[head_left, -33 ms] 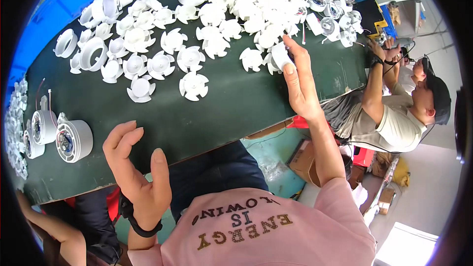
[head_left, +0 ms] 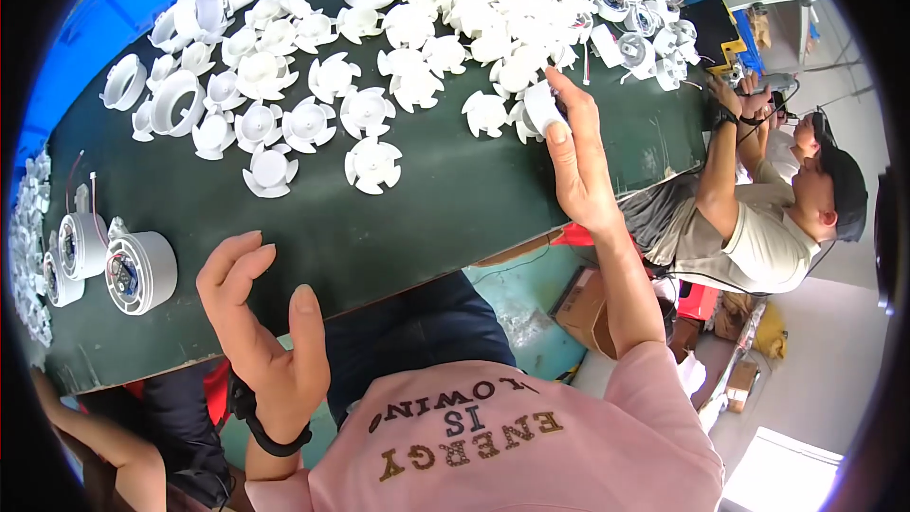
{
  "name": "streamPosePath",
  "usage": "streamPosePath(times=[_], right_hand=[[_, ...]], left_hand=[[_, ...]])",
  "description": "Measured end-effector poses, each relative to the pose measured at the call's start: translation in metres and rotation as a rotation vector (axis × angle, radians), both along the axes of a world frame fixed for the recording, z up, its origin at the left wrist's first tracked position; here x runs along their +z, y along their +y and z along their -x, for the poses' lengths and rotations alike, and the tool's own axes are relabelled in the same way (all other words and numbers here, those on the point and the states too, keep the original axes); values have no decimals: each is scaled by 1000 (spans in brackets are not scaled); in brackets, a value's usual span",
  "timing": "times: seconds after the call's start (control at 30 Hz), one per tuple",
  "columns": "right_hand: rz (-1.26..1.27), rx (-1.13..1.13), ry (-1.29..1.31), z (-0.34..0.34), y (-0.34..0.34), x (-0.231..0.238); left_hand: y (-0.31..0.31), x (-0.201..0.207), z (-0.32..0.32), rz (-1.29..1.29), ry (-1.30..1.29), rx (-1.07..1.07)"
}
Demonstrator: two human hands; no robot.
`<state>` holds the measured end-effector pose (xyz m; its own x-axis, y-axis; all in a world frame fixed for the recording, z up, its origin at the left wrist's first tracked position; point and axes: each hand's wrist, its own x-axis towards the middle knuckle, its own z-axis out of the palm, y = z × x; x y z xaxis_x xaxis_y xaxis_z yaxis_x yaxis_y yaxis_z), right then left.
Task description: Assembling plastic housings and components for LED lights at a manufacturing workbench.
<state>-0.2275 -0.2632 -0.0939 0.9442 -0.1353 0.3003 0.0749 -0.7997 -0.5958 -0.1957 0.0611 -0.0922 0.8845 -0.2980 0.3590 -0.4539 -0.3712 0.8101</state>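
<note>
My left hand (head_left: 261, 332) is over the table's near edge, its thumb and fingers spread, holding nothing. To its left stand a few white round plastic housings (head_left: 142, 273) with small circuit boards showing in their ends and thin wires. My right hand (head_left: 583, 166) pinches a white round plastic part (head_left: 542, 108) between thumb and fingers at the edge of a bright pile; its far side is hidden. A white fan impeller (head_left: 484, 114) lies just left of that part. More loose impellers (head_left: 372, 165) are scattered between my hands and the pile.
The dark green table (head_left: 445, 199) carries a large heap of white impellers (head_left: 512, 9), white plastic rings (head_left: 177, 102) and wired motor units (head_left: 637, 52) at the far right. Blue bins (head_left: 118, 14) line the far left. A co-worker (head_left: 758, 199) in a cap works at the right; another person's arm (head_left: 109, 446) shows lower left.
</note>
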Motion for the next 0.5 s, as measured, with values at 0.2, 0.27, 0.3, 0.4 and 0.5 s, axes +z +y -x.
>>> streamPosePath(times=[0.2, 0.27, 0.3, 0.4, 0.5], right_hand=[[425, -11, -50, -6, 11, 5], [370, -29, 24, -1, 8, 11], [308, -30, 98, -3, 5, 10], [217, -84, 0, 2, 0, 13], [-86, -60, -150, 5, 35, 35]], left_hand=[[-8, 3, -5, 13, 14, -3], [-15, 9, -4, -9, 17, -31], [-21, 11, -3, 23, 22, -50], [-32, 26, 1, 53, 16, -145], [-35, 26, 10, 85, -33, -195]])
